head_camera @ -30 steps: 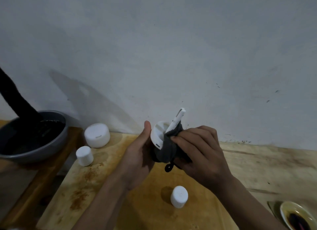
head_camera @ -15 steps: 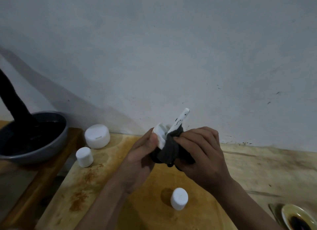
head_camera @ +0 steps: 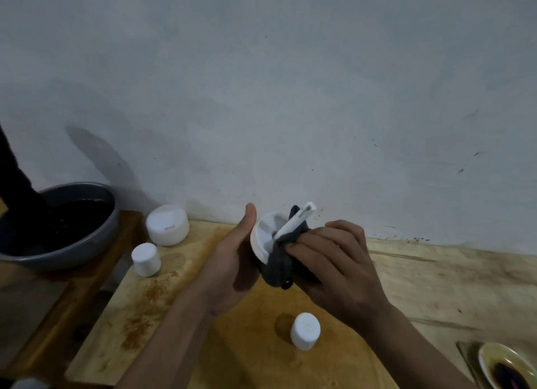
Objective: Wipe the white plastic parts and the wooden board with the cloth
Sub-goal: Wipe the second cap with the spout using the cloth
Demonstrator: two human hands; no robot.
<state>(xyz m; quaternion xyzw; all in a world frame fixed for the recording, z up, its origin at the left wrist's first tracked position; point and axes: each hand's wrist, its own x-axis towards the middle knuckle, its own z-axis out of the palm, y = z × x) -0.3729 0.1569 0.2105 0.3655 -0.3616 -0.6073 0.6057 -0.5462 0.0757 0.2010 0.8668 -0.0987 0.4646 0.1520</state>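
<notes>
Held above the middle of the wooden board (head_camera: 186, 307), the white plastic part (head_camera: 265, 235), a round cup with a slim stem (head_camera: 294, 222) rising from it, now turns its open hollow toward the camera. Half a second earlier the left thumb lay across its rim. That thumb now stands straight beside the rim, while the left hand (head_camera: 232, 262) cups the part from the left and behind; its other fingers are hidden. The right hand (head_camera: 341, 268) has its fingers curled, pinching the dark cloth (head_camera: 279, 268) against the base of the stem. A tip of cloth now shows behind the stem, and a fold hangs lower beneath the part than before. On the board, a large white cap (head_camera: 167, 224) sits at the far left corner and a small white cylinder (head_camera: 146, 259) just nearer, by the left edge. A second small cylinder (head_camera: 305, 330) stands upright toward the near edge, below the hands. The board is stained amber and brown. To its right lies a paler wooden worktop (head_camera: 453, 281), with a small dish (head_camera: 507, 367) of dark liquid at its near right corner. To the left, a grey bowl (head_camera: 87, 243) of dark liquid rests on a wooden stand (head_camera: 84, 290). A flecked grey-white wall (head_camera: 290, 98) closes the far side.
</notes>
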